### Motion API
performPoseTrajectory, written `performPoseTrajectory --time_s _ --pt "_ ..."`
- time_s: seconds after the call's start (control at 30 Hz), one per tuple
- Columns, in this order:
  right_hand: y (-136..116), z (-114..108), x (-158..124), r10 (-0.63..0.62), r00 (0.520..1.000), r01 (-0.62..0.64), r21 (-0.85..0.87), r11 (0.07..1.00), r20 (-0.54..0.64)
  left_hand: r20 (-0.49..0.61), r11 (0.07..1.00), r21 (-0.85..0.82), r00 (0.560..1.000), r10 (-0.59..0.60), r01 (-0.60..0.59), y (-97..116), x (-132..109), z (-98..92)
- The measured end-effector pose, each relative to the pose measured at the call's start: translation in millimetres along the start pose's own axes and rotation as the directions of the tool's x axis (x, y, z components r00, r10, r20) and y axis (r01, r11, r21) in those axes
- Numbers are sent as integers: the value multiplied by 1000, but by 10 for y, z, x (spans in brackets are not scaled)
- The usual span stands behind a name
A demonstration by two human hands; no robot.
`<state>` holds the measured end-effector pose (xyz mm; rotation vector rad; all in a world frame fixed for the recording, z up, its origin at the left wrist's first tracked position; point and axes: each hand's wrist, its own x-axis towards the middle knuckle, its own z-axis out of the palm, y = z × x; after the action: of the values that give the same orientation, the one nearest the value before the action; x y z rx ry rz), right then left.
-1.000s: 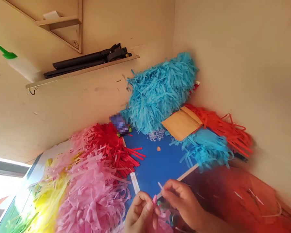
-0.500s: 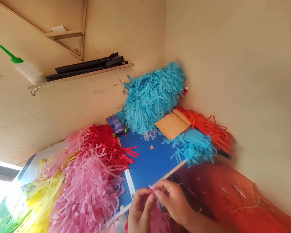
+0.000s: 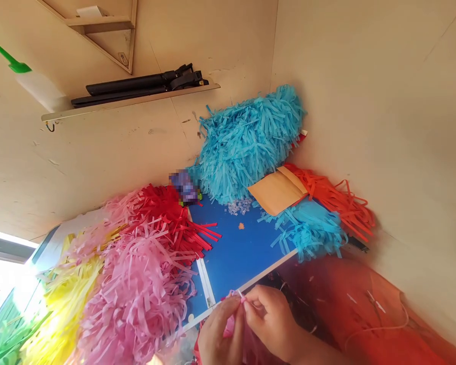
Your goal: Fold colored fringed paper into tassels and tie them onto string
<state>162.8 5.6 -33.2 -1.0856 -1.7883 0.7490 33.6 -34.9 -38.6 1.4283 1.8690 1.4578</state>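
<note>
My left hand point(image 3: 220, 332) and my right hand point(image 3: 269, 322) meet at the bottom of the view, their fingertips pinching a thin pink paper strip point(image 3: 239, 297). Just under my fingers hangs a bunch of pink tissue fringe point(image 3: 231, 325), partly hidden by both hands. The white edge of a blue board point(image 3: 251, 281) runs right behind my fingertips. Beyond it, the board's blue face holds a small orange scrap point(image 3: 241, 226).
Tissue fringes crowd the board: pink point(image 3: 137, 289), red point(image 3: 171, 228), yellow point(image 3: 64, 309), turquoise point(image 3: 247, 144) and orange point(image 3: 338, 203). A kraft envelope point(image 3: 276, 191) lies among them. Orange-red fabric point(image 3: 357, 309) spreads to my right. Walls close the far corner.
My hands have drawn closer together, and both now pinch the pink strip at their fingertips. The view has shifted slightly.
</note>
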Motion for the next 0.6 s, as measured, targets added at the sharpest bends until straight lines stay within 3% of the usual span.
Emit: performPoseTrajectory --time_s 0.1,0.23,0.37,0.5,0.6 --pt "7 14 -4 38 999 -38 -27 999 28 32 998 45 998 -45 44 8 7 -40" --pt "-6 12 -9 113 992 -113 0 994 58 27 999 45 999 17 -18 -8 -40 -25" --pt "3 6 -32 65 995 -62 -38 997 72 -3 995 93 999 47 -46 -71 -72 -8" --pt "23 9 -48 -22 999 28 -129 991 50 58 984 155 995 77 -85 -120 -19 -43" --pt "31 15 -30 46 997 -40 -82 996 68 92 985 168 996 16 -32 -119 10 -51"
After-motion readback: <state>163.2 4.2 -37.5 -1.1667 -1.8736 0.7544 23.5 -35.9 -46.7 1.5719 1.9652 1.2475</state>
